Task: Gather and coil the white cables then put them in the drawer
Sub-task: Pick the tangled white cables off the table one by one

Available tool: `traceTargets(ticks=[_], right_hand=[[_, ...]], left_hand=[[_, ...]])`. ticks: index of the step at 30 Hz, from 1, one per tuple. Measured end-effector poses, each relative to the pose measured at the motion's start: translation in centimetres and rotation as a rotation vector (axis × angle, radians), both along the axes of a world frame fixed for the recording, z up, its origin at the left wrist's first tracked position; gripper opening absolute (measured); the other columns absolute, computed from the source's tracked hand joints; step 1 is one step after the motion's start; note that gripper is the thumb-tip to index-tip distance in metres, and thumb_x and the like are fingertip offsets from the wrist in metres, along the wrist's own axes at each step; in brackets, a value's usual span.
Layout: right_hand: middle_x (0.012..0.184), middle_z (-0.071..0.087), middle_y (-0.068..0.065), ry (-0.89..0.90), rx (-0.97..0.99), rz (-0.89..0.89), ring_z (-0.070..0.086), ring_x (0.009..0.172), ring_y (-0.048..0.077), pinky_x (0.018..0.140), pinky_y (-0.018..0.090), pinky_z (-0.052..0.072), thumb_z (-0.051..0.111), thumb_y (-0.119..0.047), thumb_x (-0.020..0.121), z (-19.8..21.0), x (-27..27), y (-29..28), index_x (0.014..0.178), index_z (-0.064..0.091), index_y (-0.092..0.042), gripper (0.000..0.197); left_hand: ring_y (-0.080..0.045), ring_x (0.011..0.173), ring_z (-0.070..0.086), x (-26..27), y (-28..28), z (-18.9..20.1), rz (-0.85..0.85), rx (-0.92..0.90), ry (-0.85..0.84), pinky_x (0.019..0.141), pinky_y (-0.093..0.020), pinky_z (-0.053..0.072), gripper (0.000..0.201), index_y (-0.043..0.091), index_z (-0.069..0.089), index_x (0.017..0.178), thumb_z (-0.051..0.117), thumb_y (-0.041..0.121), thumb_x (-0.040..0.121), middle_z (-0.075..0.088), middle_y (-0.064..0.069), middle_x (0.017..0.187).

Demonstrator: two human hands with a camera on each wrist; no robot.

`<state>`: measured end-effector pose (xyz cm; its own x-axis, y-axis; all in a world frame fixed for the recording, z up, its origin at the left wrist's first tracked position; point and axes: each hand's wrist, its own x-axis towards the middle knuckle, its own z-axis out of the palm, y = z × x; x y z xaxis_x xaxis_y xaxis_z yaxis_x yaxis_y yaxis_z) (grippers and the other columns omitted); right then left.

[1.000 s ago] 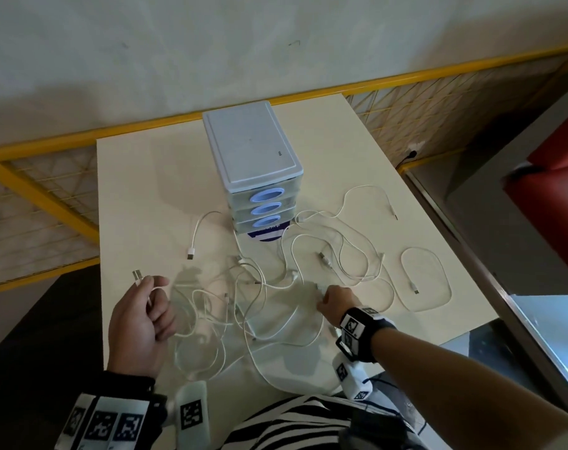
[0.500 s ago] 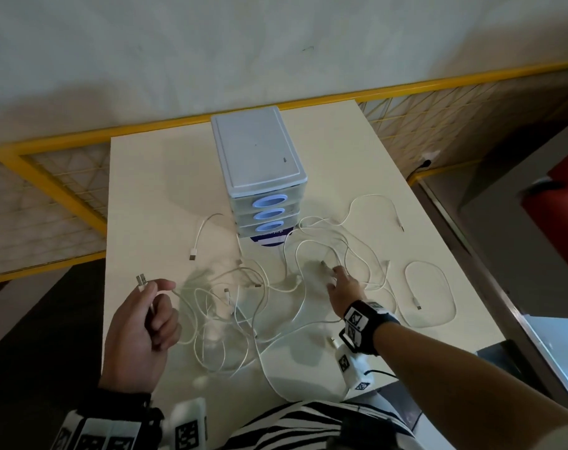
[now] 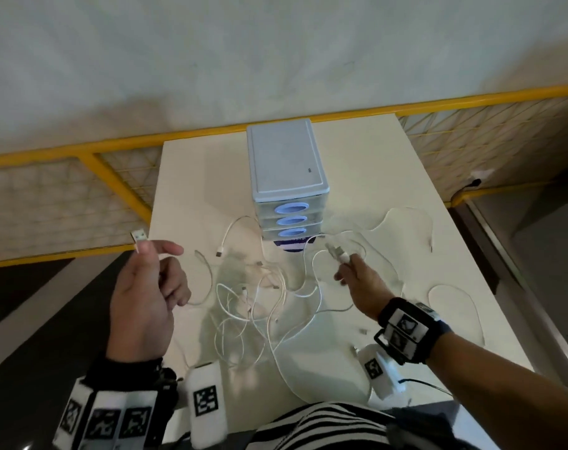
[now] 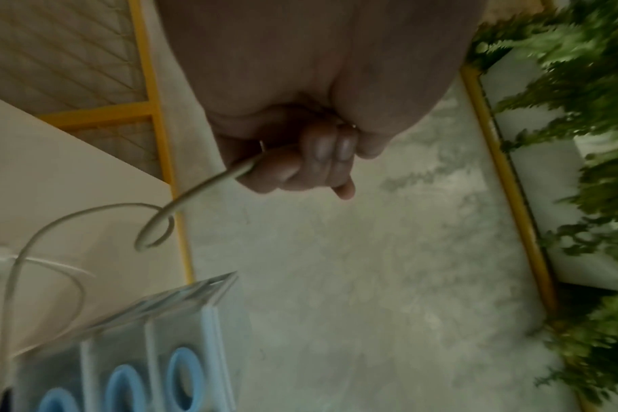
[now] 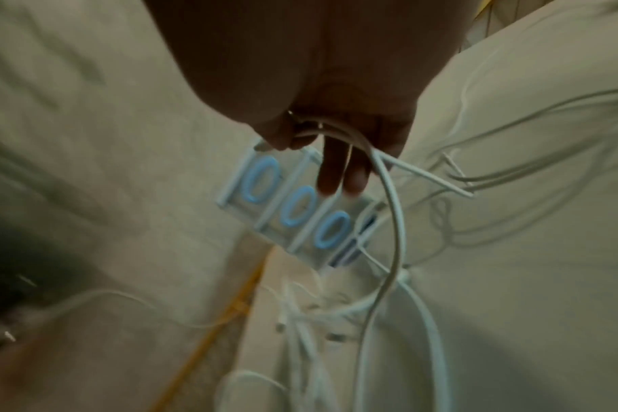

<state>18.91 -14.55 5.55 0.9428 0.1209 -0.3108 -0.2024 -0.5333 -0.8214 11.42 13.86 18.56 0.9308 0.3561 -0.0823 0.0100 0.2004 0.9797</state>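
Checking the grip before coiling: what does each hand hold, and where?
Left hand pinches a white cable just behind its plug; right hand likewise.

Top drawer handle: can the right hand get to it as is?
Probably not yet: the right hand grips a cable connector. The top drawer handle itself looks unobstructed, just beyond the fingers.

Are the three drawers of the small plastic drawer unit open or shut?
Shut: on the small plastic drawer unit, all three blue-ringed drawer fronts sit flush.
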Motion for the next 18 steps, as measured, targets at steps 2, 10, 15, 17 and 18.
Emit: traceTargets(ticks=[2,10,15,17,18], right_hand=[[0.064,0.06,0.01,-0.026,0.276,-0.021,0.056,0.058,0.028,0.061,0.036,0.046,0.039,-0.015,0.097,3.1,-0.1,0.2,0.078,0.038,-0.015,0.02],[0.056,0.045,-0.007,-0.04,0.468,0.167,0.044,0.05,0.013,0.055,0.031,0.041,0.044,-0.03,0.093,9.0,-0.4,4.0,0.076,0.056,-0.02,0.024],[0.05,0.046,-0.009,-0.121,0.411,0.352,0.041,0.047,0.012,0.048,0.035,0.041,0.034,-0.018,0.1,10.9,-2.3,6.0,0.082,0.049,-0.013,0.024],[0.046,0.048,-0.01,-0.133,0.341,0.365,0.042,0.043,0.01,0.045,0.035,0.043,0.035,-0.019,0.099,11.3,-2.4,6.1,0.077,0.05,-0.013,0.027],[0.044,0.049,-0.012,-0.132,0.311,0.375,0.042,0.04,0.007,0.045,0.034,0.044,0.036,-0.02,0.099,11.5,-2.4,6.1,0.073,0.05,-0.015,0.03]], left_hand=[[-0.005,0.036,0.022,0.6,-0.9,0.2,-0.001,-0.061,-0.009,0.039,-0.017,0.023,0.036,0.017,0.051,0.075,0.043,0.049,0.092,0.027,0.012,0.043],[-0.005,0.035,0.027,2.4,-9.3,-1.9,-0.11,0.021,0.108,0.04,-0.02,0.024,0.031,0.029,0.065,0.086,0.071,0.046,0.062,0.039,0.011,0.04],[-0.004,0.031,0.036,1.8,-12.1,-1.0,-0.145,-0.002,0.078,0.033,-0.015,0.03,0.012,-0.002,0.056,0.087,0.065,0.005,0.086,0.043,0.01,0.042],[-0.004,0.034,0.039,1.6,-11.7,-1.5,-0.126,0.001,0.064,0.036,-0.015,0.033,0.014,-0.006,0.057,0.088,0.063,0.007,0.086,0.046,0.002,0.049],[-0.004,0.039,0.04,1.6,-11.4,-2.0,-0.108,0.03,0.057,0.04,-0.016,0.035,0.022,-0.008,0.059,0.09,0.065,0.013,0.085,0.047,-0.003,0.056]])
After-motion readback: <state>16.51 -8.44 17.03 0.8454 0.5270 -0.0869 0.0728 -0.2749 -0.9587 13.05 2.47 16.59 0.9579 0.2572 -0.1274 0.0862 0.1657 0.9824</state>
